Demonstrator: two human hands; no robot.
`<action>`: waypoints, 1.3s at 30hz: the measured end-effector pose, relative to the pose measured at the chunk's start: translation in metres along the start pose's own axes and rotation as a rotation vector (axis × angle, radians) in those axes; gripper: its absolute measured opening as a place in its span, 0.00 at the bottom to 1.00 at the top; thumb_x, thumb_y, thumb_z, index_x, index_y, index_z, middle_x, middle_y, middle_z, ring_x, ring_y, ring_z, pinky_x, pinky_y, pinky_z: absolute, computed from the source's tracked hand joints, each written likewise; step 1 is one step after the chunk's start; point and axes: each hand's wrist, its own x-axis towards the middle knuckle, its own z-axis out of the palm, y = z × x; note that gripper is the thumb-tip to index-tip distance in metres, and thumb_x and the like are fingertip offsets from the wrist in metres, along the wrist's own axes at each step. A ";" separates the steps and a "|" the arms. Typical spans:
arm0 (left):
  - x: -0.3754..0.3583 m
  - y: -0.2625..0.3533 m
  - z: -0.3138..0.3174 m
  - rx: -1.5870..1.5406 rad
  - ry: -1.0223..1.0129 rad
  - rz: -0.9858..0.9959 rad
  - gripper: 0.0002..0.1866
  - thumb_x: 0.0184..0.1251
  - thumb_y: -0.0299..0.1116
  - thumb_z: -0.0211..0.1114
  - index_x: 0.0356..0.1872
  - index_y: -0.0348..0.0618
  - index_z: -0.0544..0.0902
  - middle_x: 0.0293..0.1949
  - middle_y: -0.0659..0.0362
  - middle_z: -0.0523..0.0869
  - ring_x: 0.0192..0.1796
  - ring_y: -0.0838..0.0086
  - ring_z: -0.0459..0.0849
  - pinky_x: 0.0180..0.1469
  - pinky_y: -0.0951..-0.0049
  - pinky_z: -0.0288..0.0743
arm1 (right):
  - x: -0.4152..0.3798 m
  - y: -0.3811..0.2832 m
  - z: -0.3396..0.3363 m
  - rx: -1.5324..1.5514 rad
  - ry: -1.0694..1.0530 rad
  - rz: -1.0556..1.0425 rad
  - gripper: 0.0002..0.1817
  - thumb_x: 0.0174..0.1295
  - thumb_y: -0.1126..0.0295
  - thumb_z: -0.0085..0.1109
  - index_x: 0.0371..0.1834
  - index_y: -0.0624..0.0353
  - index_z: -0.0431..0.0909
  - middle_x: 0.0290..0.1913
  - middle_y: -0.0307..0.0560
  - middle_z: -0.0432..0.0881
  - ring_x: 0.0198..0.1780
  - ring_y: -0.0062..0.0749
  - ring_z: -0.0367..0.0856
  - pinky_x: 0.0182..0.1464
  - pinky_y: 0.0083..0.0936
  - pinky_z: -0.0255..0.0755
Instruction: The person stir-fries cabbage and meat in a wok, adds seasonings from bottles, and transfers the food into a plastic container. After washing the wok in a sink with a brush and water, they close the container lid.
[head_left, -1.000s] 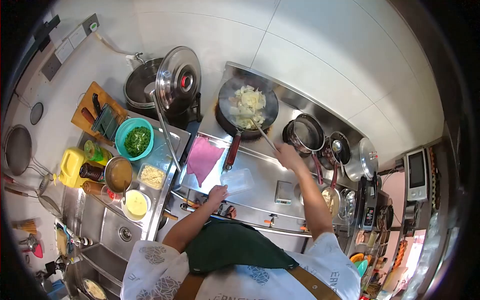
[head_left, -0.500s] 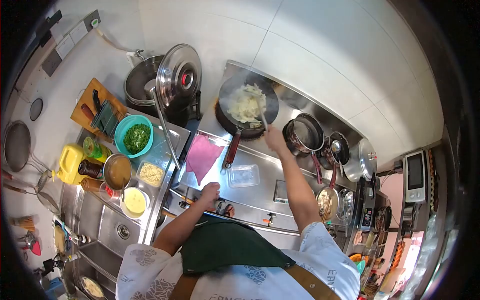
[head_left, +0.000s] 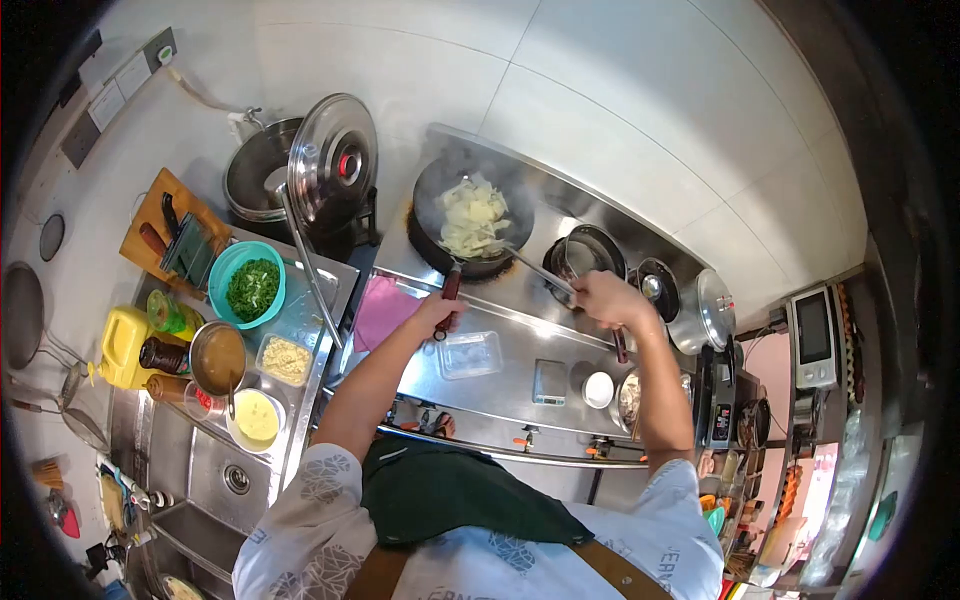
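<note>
At twelve o'clock, a steaming wok (head_left: 428, 215) is holding pale cut pieces (head_left: 474, 212), the left hand (head_left: 438, 314) closing round its handle (head_left: 452, 288) while the right hand (head_left: 608, 300) is gripping a metal utensil (head_left: 540, 270) reaching into them. Toward nine o'clock, a teal bowl (head_left: 217, 298) is holding chopped greens (head_left: 253, 288); the shirt (head_left: 640, 525) is showing partly legible capitals, "VERN".

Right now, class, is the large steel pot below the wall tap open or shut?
Open. The large steel pot shows its inside, and the red-knobbed lid stands tilted at its right side.
</note>
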 end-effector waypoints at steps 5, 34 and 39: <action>-0.011 0.064 0.035 0.293 0.038 -0.016 0.13 0.61 0.32 0.68 0.20 0.37 0.77 0.15 0.56 0.77 0.14 0.68 0.76 0.17 0.66 0.69 | 0.057 0.023 0.019 -0.047 0.025 -0.155 0.13 0.67 0.67 0.53 0.40 0.68 0.83 0.18 0.58 0.80 0.15 0.44 0.79 0.20 0.38 0.72; -0.069 0.051 0.030 0.327 0.121 0.089 0.11 0.60 0.30 0.66 0.21 0.42 0.76 0.16 0.59 0.77 0.12 0.75 0.73 0.14 0.72 0.64 | 0.037 0.038 0.100 -0.075 0.261 -0.326 0.12 0.64 0.65 0.57 0.45 0.58 0.82 0.39 0.63 0.85 0.44 0.62 0.83 0.47 0.54 0.75; -0.043 0.045 0.020 0.250 0.093 0.084 0.13 0.59 0.31 0.66 0.19 0.43 0.73 0.14 0.59 0.75 0.12 0.74 0.73 0.12 0.72 0.64 | 0.050 0.036 0.091 -0.010 0.338 -0.276 0.12 0.67 0.64 0.56 0.40 0.62 0.80 0.37 0.64 0.84 0.43 0.64 0.83 0.47 0.55 0.75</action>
